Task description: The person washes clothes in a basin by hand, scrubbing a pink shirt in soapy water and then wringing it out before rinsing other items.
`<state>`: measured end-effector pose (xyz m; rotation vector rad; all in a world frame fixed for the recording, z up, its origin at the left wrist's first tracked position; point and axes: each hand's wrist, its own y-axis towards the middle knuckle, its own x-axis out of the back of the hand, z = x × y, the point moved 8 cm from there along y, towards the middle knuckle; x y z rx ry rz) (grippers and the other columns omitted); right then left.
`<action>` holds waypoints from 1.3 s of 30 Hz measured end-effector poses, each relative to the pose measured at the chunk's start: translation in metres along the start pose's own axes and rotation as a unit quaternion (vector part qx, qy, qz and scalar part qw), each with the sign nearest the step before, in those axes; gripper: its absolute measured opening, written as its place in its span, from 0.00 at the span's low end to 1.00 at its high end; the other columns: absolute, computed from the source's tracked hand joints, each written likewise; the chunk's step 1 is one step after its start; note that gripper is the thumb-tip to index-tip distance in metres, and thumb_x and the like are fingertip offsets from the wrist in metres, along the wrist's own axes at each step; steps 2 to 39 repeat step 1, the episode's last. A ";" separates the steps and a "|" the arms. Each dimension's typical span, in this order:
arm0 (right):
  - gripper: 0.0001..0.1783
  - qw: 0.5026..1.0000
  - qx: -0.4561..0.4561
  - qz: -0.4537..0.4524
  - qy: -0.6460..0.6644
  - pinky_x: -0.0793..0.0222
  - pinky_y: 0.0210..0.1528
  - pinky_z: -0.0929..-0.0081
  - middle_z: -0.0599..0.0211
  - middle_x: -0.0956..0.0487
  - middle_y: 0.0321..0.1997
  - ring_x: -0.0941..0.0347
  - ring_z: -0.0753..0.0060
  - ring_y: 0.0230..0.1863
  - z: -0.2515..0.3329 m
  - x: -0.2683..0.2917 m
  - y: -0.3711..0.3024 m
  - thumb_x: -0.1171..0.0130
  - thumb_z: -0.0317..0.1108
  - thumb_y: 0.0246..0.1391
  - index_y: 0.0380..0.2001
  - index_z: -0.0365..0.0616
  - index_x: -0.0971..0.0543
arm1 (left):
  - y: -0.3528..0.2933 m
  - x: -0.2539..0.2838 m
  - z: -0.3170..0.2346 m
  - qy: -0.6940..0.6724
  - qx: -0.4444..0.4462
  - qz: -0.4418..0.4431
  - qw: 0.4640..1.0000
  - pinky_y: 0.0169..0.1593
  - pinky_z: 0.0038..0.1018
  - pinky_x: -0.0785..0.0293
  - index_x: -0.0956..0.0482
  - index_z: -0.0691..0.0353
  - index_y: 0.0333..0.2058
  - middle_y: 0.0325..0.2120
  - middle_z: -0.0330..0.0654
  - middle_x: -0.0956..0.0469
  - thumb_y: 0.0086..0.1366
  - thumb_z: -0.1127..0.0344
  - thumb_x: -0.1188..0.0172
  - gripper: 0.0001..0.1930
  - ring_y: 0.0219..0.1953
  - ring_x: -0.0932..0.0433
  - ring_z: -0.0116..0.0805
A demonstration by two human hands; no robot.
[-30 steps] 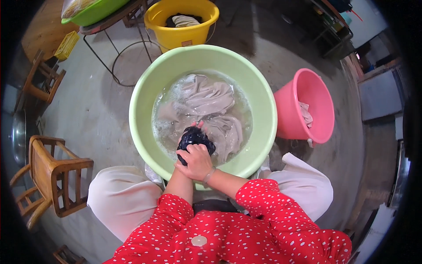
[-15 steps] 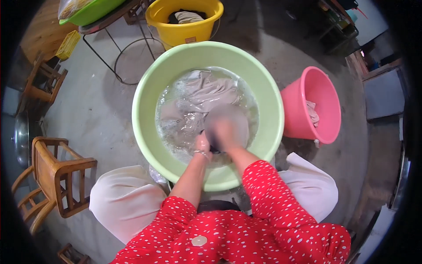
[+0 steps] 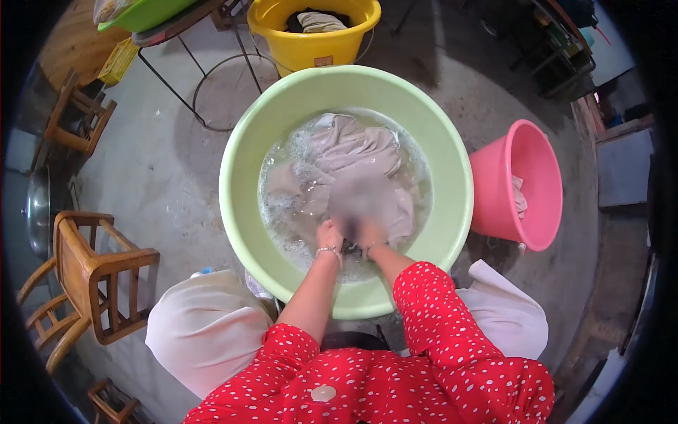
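Observation:
A large pale green basin stands before me, holding sudsy water. Wet greyish-beige cloth lies bunched in it, partly under the water. Low in the basin, my left hand has its fingers curled round the edge of a small dark cloth. My right hand is against the other side of that dark cloth, its fingers smeared by blur. The blur also covers part of the beige cloth just beyond both hands, so its folds do not show there.
A pink bucket with a light cloth inside leans tilted against the basin's right side. Behind the basin stands a yellow bucket with dark and pale cloths. Left are a wooden chair and a metal-legged stand bearing a green tub.
My right hand has drawn lower and closer to my left hand over the dark cloth. The whole view has shifted slightly, so basin and buckets appear further right.

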<state>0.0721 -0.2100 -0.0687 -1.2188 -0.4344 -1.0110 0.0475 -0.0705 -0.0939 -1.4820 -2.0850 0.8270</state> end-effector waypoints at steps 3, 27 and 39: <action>0.20 1.000 -0.005 -0.005 0.003 0.35 0.48 0.61 0.52 0.27 0.42 0.30 0.52 0.46 -0.003 0.003 0.000 0.47 0.32 0.41 0.43 0.47 0.30 | -0.002 -0.004 0.003 -0.020 0.051 0.014 0.998 0.30 0.22 0.31 0.25 0.63 0.38 0.25 0.39 0.25 0.51 0.70 0.44 0.13 0.25 0.29 0.27; 0.20 1.000 -0.005 -0.005 0.003 0.35 0.48 0.61 0.52 0.27 0.42 0.30 0.52 0.46 -0.003 0.003 0.000 0.47 0.32 0.41 0.43 0.47 0.30 | -0.002 -0.004 0.003 -0.020 0.051 0.014 0.998 0.30 0.22 0.31 0.25 0.63 0.38 0.25 0.39 0.25 0.51 0.70 0.44 0.13 0.25 0.29 0.27; 0.20 1.000 -0.005 -0.005 0.003 0.35 0.48 0.61 0.52 0.27 0.42 0.30 0.52 0.46 -0.003 0.003 0.000 0.47 0.32 0.41 0.43 0.47 0.30 | -0.002 -0.004 0.003 -0.020 0.051 0.014 0.998 0.30 0.22 0.31 0.25 0.63 0.38 0.25 0.39 0.25 0.51 0.70 0.44 0.13 0.25 0.29 0.27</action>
